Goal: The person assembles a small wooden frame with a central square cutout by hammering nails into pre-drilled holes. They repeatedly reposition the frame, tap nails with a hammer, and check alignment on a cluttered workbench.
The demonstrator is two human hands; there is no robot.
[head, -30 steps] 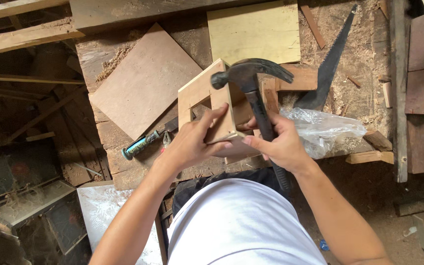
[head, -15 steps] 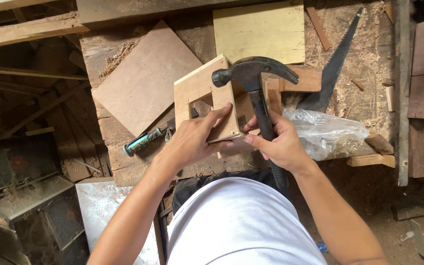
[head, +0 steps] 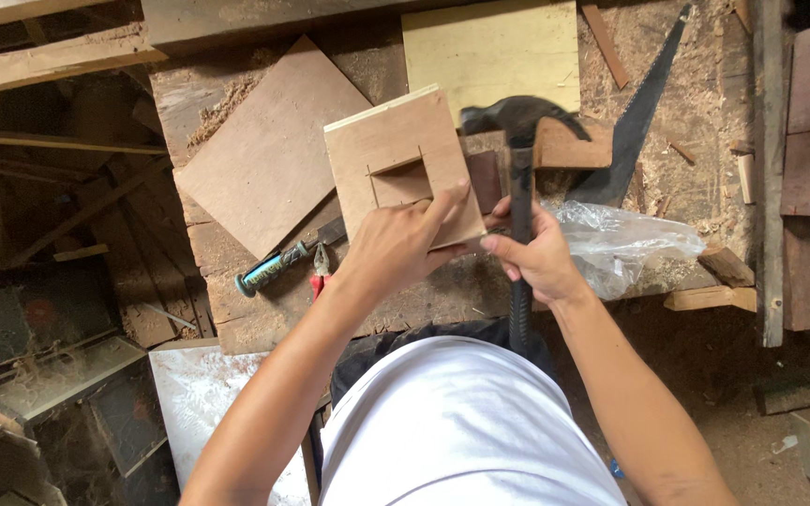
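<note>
Fingers: on my left hand point(head: 396, 245) they are clamped on the lower edge of the small wooden box point(head: 405, 171), with one fingertip point(head: 457, 194) stretched up along its right side; on my right hand point(head: 538, 255) they are wrapped shut round the dark handle of the hammer point(head: 520, 187).
Box: I see it held tilted above the workbench point(head: 236, 309), its plywood face toward me, with a square recess near the middle.
Hammer: its head is blurred, just right of the box's upper corner, handle running down through my fist.
Bench, left: a loose plywood square point(head: 269, 150) lies beside the box; a teal-handled tool point(head: 272, 270) and red-handled pliers point(head: 319, 267) lie near my left wrist.
Bench, right: a clear plastic bag point(head: 625, 245) sits just beside my right hand, a handsaw point(head: 639, 117) slants above it, and a pale yellow board point(head: 489, 52) lies behind.
</note>
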